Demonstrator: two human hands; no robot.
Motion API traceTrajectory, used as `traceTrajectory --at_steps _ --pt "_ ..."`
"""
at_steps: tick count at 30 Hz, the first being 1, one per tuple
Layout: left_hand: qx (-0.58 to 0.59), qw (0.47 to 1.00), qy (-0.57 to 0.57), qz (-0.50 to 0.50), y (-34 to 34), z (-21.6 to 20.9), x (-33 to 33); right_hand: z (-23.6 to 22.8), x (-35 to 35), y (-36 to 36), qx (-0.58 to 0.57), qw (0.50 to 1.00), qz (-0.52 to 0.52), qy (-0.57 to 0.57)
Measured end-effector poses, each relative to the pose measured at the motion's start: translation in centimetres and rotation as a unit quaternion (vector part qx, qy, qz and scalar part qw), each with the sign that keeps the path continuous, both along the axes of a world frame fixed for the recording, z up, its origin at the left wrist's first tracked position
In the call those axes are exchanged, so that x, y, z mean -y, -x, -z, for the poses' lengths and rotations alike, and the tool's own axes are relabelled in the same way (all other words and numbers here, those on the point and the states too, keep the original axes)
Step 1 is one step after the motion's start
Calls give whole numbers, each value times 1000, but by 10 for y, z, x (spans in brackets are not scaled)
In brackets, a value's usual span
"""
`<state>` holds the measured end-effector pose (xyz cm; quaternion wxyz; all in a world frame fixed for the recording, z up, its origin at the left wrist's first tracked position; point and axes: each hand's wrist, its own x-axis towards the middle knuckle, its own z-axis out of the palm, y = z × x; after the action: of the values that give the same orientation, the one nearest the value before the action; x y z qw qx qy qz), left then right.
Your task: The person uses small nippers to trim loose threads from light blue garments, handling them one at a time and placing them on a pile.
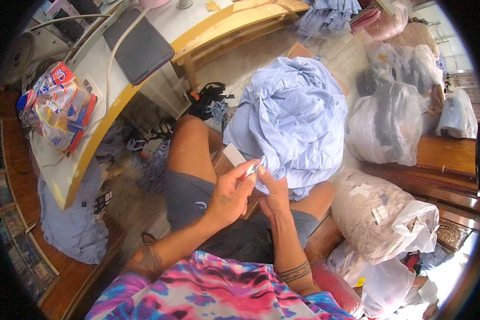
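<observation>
A large heap of light blue cloth (293, 112) lies in front of my knees. My left hand (232, 194) is closed, with a small white-and-silver object (252, 167) between thumb and fingers; it may be a small cutter, but its kind is not clear. Beside it, my right hand (274, 192) pinches the near edge of the cloth, thumb on top. The fingertips of both hands almost meet. A white card-like piece (233, 155) sits just beyond my left hand, next to the heap.
At left, a pale curved table (112, 104) carries a dark tablet-like slab (138, 45) and a colourful plastic bread bag (61, 109). Blue cloth (72, 213) hangs below it. Stuffed plastic bags (386, 125) and a beige bundle (373, 213) crowd the right side. Dark scraps (213, 101) litter the floor.
</observation>
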<state>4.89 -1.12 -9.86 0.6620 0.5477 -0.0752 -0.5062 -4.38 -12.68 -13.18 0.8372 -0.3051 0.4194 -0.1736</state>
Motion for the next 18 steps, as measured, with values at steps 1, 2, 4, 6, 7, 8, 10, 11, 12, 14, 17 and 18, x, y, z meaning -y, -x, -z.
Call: traceTrajectory --at_steps 1,2,4,6,7,8,10,11,12,14,17,18 --pt "5 1000 0 -4 1 -1 -1 0 -1 -1 1 1000 -3 -8" --pt "-18 1000 3 -10 1 -1 -1 0 -1 -2 1 1000 -4 6" --pt "-62 998 9 -21 -1 2 -2 3 0 -4 2 999 -7 33" --pt "-92 995 20 -14 -7 3 -6 5 5 -4 -16 995 -42 88" --pt "-108 994 24 -10 -11 4 -8 5 9 -2 -28 992 -69 107" --pt "-120 993 21 -2 -15 5 -9 4 15 -1 -39 987 -96 125" --pt "-144 989 16 13 -21 6 -8 -3 26 1 -65 975 -141 157" --pt "-147 989 14 21 -24 5 -8 -9 31 1 -67 969 -165 170" --pt "-150 988 12 29 -27 5 -8 -15 36 0 -70 963 -188 183" --pt "-145 989 6 34 -31 4 -7 -27 41 -4 -63 957 -211 191" --pt "-112 994 8 2 -37 4 -6 -27 52 5 -66 937 -234 252" --pt "-92 995 19 -25 -48 3 -3 -24 53 9 -69 927 -239 280"
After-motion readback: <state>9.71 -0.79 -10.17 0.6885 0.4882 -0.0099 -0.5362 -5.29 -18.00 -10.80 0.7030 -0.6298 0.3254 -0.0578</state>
